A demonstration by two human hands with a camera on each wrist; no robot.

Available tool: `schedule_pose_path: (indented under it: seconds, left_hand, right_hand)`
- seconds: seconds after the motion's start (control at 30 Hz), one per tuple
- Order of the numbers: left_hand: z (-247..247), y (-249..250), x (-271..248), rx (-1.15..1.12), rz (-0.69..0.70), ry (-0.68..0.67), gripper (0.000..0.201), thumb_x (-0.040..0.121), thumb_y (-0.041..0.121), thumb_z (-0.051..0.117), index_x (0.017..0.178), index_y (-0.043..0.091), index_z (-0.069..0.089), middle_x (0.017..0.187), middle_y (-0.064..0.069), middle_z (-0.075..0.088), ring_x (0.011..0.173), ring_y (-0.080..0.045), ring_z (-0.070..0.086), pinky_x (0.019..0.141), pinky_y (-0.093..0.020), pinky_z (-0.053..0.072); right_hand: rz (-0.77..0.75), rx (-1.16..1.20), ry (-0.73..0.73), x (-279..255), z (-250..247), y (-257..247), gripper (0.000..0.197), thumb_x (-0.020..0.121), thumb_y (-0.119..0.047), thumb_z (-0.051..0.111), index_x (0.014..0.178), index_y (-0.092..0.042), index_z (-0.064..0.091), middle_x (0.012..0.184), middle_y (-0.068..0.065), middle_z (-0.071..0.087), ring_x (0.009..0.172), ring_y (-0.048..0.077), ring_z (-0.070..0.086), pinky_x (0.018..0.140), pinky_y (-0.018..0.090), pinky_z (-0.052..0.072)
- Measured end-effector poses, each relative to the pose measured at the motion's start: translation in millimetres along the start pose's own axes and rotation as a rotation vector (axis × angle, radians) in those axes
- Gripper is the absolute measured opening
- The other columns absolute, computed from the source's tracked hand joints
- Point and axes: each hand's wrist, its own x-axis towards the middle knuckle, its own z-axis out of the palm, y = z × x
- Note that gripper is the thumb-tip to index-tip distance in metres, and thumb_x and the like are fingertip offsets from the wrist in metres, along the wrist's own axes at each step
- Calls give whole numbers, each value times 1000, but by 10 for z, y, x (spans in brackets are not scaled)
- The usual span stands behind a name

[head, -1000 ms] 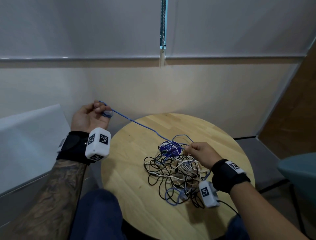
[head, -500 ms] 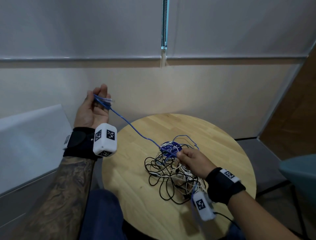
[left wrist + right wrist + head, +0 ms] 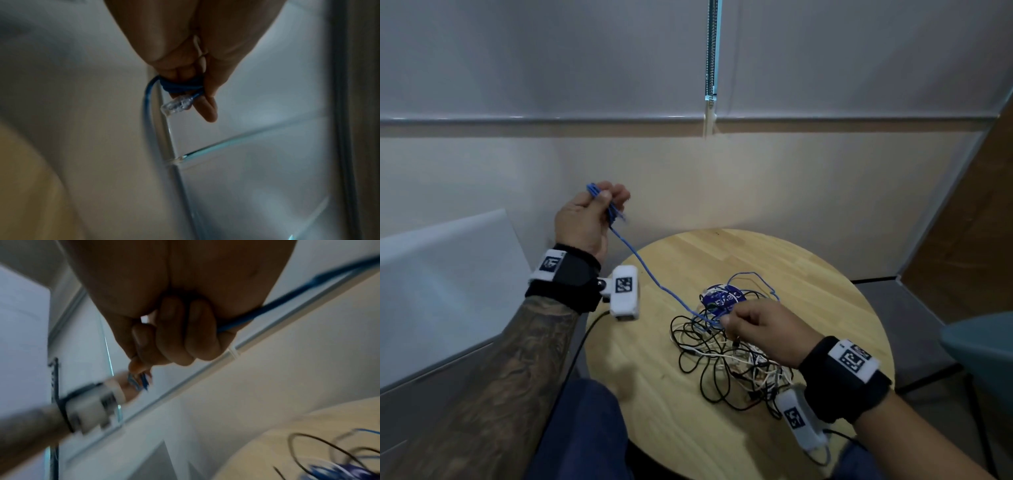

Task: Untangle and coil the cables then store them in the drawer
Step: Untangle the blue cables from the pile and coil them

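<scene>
A tangle of black, white and blue cables (image 3: 726, 356) lies on the round wooden table (image 3: 654, 394). My left hand (image 3: 589, 219) is raised left of the table and grips several turns of the blue cable (image 3: 640, 263) wound round its fingers. In the left wrist view those blue coils (image 3: 180, 86) wrap the fingers and a clear plug (image 3: 174, 105) sticks out. The cable runs taut down to my right hand (image 3: 760, 329), which pinches it above the pile. In the right wrist view the blue cable (image 3: 287, 300) passes through my curled fingers (image 3: 185, 337).
A round blue disc (image 3: 720, 298) lies under the far part of the tangle. A white cabinet (image 3: 431, 291) stands to the left of the table. A teal chair (image 3: 983, 342) is at the right edge. A wall with blinds runs behind.
My left hand has turned and moved rightwards, winding more blue cable round its fingers. My right hand has slid left along the cable over the pile.
</scene>
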Motion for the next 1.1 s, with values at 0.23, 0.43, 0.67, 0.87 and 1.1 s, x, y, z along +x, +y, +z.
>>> schedule_pose_path:
  seconds: [0.23, 0.43, 0.67, 0.87, 1.1]
  left_hand:
    - [15, -514, -468, 683, -69, -506, 23, 99, -2, 44, 91, 14, 60, 64, 6, 66, 51, -5, 57, 55, -27, 41]
    - [327, -384, -1033, 545, -407, -784, 36, 98, 25, 39, 88, 1, 63, 62, -7, 53, 49, -15, 43, 52, -29, 39]
    - [546, -79, -1200, -52, -738, -783, 17, 81, 15, 43, 76, 10, 58, 61, -6, 46, 56, -20, 24, 61, -31, 50]
    - [524, -80, -947, -499, -637, -363, 20, 94, 8, 39, 95, 6, 59, 77, -2, 60, 58, -8, 56, 76, -26, 55]
    - [262, -594, -949, -97, -384, -80, 18, 100, 2, 41, 97, 2, 59, 78, -5, 72, 73, -13, 71, 77, -27, 54]
  right_hand:
    - [-158, 355, 530, -4, -684, -511, 16, 93, -10, 66, 78, -15, 66, 57, -13, 56, 52, -3, 44, 54, 9, 37]
    - [-109, 278, 828, 408, -966, -234, 13, 94, -16, 65, 82, -16, 66, 72, -2, 60, 67, 4, 50, 65, 16, 42]
    - [122, 236, 817, 682, -655, 307, 16, 95, -19, 63, 80, -15, 66, 78, 6, 65, 71, 10, 53, 69, 24, 43]
    - [183, -43, 242, 461, 210, 351, 25, 98, -34, 59, 80, -22, 70, 67, -6, 61, 65, 9, 53, 61, 28, 39]
    - [-94, -83, -61, 114, 485, -65, 25, 100, -36, 55, 88, -17, 64, 67, -5, 60, 60, 5, 51, 59, 28, 40]
